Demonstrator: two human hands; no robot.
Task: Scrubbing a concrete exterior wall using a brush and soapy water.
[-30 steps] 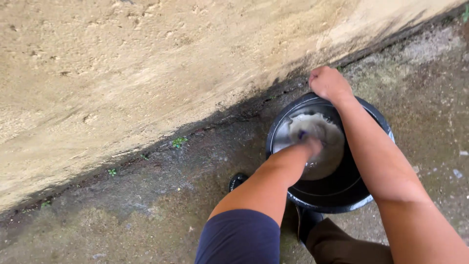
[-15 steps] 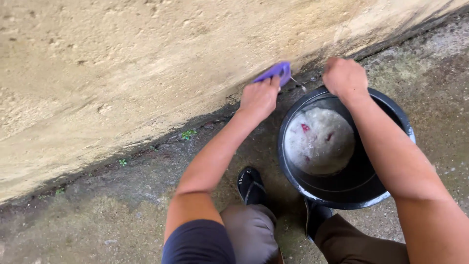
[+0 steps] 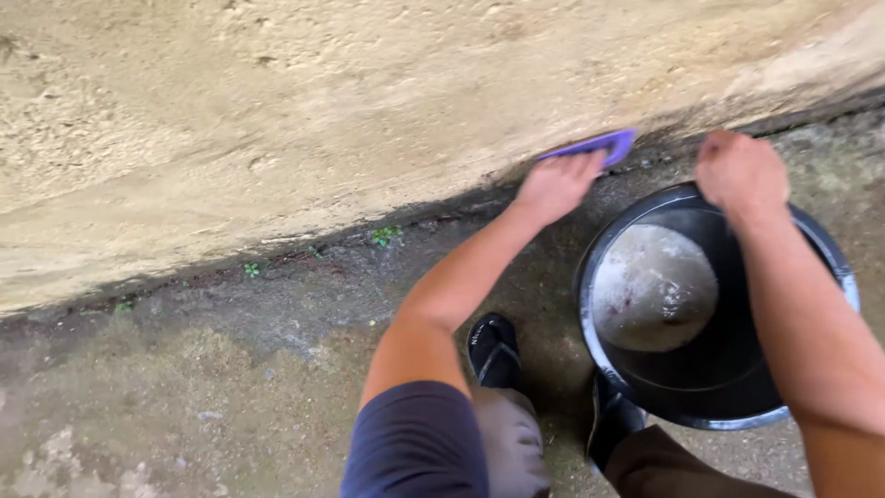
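The left hand (image 3: 556,184) is closed around a purple brush (image 3: 595,145) and presses it on the wall (image 3: 304,120), low down, just above the dark line where the wall meets the ground (image 3: 184,387). The brush sticks out past the fingers, up and to the right. It is flat and thin and bright purple. Only its far end shows; the hand hides the rest.

To the left of this hand the wall and the ground run on a long way, rough and sandy, with a few tiny green plants (image 3: 387,234) along the edge.

The right hand (image 3: 740,172) grips the far rim of a black bucket (image 3: 728,397). The bucket sits just right of the left hand, near it but apart. Inside is soapy grey water (image 3: 653,288).

Below the left arm, a black sandal (image 3: 494,349) stands close to the bucket.
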